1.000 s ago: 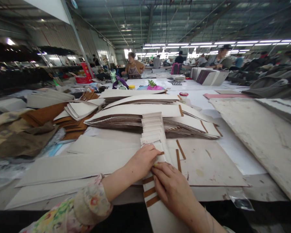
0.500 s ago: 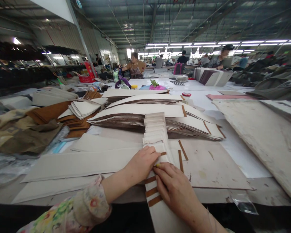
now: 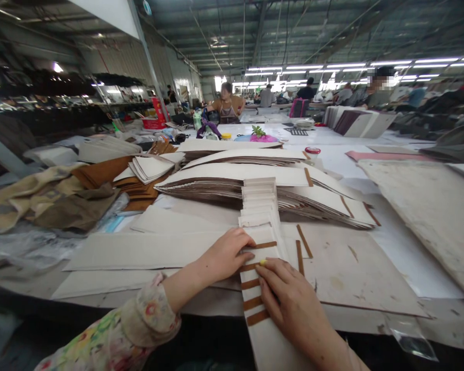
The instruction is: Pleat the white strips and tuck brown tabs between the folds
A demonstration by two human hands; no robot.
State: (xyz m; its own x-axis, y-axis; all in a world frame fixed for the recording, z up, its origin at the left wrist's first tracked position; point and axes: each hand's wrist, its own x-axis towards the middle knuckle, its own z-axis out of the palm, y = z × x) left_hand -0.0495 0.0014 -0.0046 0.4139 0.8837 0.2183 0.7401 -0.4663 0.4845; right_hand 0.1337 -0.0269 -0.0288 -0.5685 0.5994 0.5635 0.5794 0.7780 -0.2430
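A long row of overlapping white strips [image 3: 260,206] runs from the table's near edge toward a big stack of curved white-and-brown sheets [image 3: 263,183]. Several brown bands [image 3: 255,288] cross the near end of the row. My left hand [image 3: 226,255] presses its curled fingers on a brown band at the row's left edge. Beside it my right hand [image 3: 290,299] lies flat on the row below, its fingertips at the same band. Neither hand lifts anything.
Two loose brown strips [image 3: 300,247] lie on a stained grey board [image 3: 344,273] right of my hands. Long white sheets [image 3: 147,252] lie at left, brown fabric [image 3: 73,206] beyond. Another grey board [image 3: 436,211] is at far right. People work at distant tables.
One more brown band now shows on the white row above my fingers. My hands stay together at the row; the view has shifted left and slightly lower.
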